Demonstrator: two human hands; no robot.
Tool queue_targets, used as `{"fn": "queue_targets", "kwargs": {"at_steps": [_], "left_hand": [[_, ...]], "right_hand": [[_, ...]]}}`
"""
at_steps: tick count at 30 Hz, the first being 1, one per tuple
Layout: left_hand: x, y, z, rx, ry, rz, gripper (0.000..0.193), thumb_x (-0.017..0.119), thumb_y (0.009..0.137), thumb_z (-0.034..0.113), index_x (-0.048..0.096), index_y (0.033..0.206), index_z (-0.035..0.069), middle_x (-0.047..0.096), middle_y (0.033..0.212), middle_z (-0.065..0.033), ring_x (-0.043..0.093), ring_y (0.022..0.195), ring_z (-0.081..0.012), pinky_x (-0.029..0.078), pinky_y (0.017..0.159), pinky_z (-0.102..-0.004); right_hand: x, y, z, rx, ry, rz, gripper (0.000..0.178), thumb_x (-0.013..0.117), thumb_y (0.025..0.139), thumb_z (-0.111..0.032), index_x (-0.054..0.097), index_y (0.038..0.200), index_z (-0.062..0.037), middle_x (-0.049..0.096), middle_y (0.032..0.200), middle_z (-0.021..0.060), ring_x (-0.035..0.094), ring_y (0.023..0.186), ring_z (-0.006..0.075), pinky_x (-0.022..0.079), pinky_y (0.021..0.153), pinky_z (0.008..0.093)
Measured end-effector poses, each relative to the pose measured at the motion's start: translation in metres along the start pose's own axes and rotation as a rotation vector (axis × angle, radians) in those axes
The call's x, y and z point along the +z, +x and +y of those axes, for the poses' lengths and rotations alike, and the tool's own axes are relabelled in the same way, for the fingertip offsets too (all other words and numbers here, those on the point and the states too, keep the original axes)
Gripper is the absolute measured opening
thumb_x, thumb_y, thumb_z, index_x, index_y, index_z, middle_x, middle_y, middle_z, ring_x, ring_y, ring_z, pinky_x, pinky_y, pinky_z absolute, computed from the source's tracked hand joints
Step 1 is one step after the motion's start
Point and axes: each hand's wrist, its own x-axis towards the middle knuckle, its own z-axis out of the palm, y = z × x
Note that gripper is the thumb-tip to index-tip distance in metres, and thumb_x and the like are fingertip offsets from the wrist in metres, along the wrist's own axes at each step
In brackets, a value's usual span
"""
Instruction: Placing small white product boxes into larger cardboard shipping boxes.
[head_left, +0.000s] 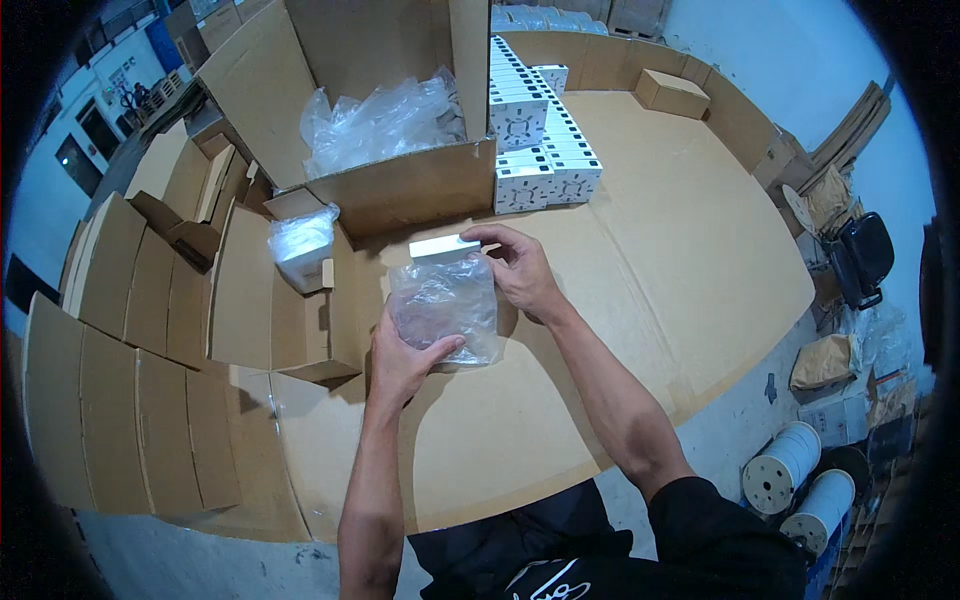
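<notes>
Over the cardboard-covered table, my left hand (402, 352) grips a clear plastic bag (447, 312) from below, its thumb lying across the front. My right hand (518, 265) pinches the right end of a small white box (440, 249) at the bag's upper edge. The box's lower part seems to be behind or inside the bag's mouth; I cannot tell which. Left of my hands stands an open cardboard carton (340, 330) with a bubble-wrapped white package (303, 240) in it. Beyond my hands, a large open carton (420, 185) holds a heap of clear plastic bags (385, 125).
Stacks of white printed boxes (548, 165) stand right of the large carton. Several flattened or open cartons (130, 290) crowd the left side. A small brown box (672, 94) sits at the far right, by the table's cardboard rim (740, 120). Spools (785, 465) and a black chair (865, 255) are beyond the right edge.
</notes>
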Motion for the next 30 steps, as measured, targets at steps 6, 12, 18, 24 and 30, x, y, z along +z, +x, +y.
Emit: {"fn": "queue_targets", "kwargs": {"at_steps": [6, 12, 18, 24, 30], "left_hand": [[0.0, 0.001, -0.001, -0.006, -0.007, -0.027, 0.073, 0.093, 0.068, 0.013, 0.054, 0.129, 0.003, 0.068, 0.118, -0.0115, 0.066, 0.108, -0.0218, 0.053, 0.096, -0.0366], [-0.001, 0.001, -0.002, 0.015, 0.012, -0.046, 0.071, 0.092, 0.068, 0.012, 0.055, 0.127, 0.003, 0.068, 0.118, -0.0115, 0.066, 0.107, -0.0212, 0.053, 0.095, -0.0363], [0.0, 0.001, -0.001, -0.03, 0.023, -0.051, 0.074, 0.093, 0.067, 0.011, 0.054, 0.13, 0.003, 0.069, 0.118, -0.0119, 0.066, 0.108, -0.0212, 0.053, 0.096, -0.0366], [-0.003, 0.002, -0.002, -0.003, 0.024, -0.034, 0.075, 0.093, 0.067, 0.011, 0.055, 0.131, 0.002, 0.069, 0.118, -0.0119, 0.067, 0.109, -0.0215, 0.053, 0.097, -0.037], [-0.004, 0.002, 0.0, 0.003, 0.062, -0.022, 0.07, 0.092, 0.068, 0.013, 0.056, 0.128, 0.002, 0.069, 0.115, -0.0118, 0.067, 0.106, -0.0206, 0.053, 0.094, -0.0364]], "right_hand": [[-0.001, 0.004, 0.005, -0.064, 0.051, 0.23, 0.028, 0.069, 0.092, 0.001, 0.062, 0.119, -0.0006, 0.066, 0.111, 0.0087, 0.066, 0.098, 0.0146, 0.057, 0.084, 0.0285], [0.001, 0.002, 0.001, -0.038, 0.623, 0.376, 0.022, 0.064, 0.095, 0.003, 0.049, 0.11, -0.0028, 0.059, 0.112, 0.0112, 0.068, 0.104, 0.0259, 0.062, 0.09, 0.0437], [0.003, -0.001, 0.004, -0.009, 0.768, 0.295, 0.023, 0.066, 0.095, 0.001, 0.048, 0.109, -0.0026, 0.059, 0.11, 0.0122, 0.067, 0.106, 0.0262, 0.062, 0.091, 0.0446], [0.0, -0.003, 0.008, 0.014, 0.634, 0.214, 0.021, 0.069, 0.094, -0.002, 0.052, 0.107, -0.0036, 0.061, 0.105, 0.0085, 0.065, 0.096, 0.0171, 0.059, 0.087, 0.0356], [-0.008, -0.004, 0.006, 0.046, 0.661, 0.199, 0.021, 0.072, 0.092, -0.003, 0.055, 0.104, -0.0059, 0.063, 0.099, 0.0046, 0.064, 0.094, 0.0131, 0.055, 0.087, 0.0299]]}}
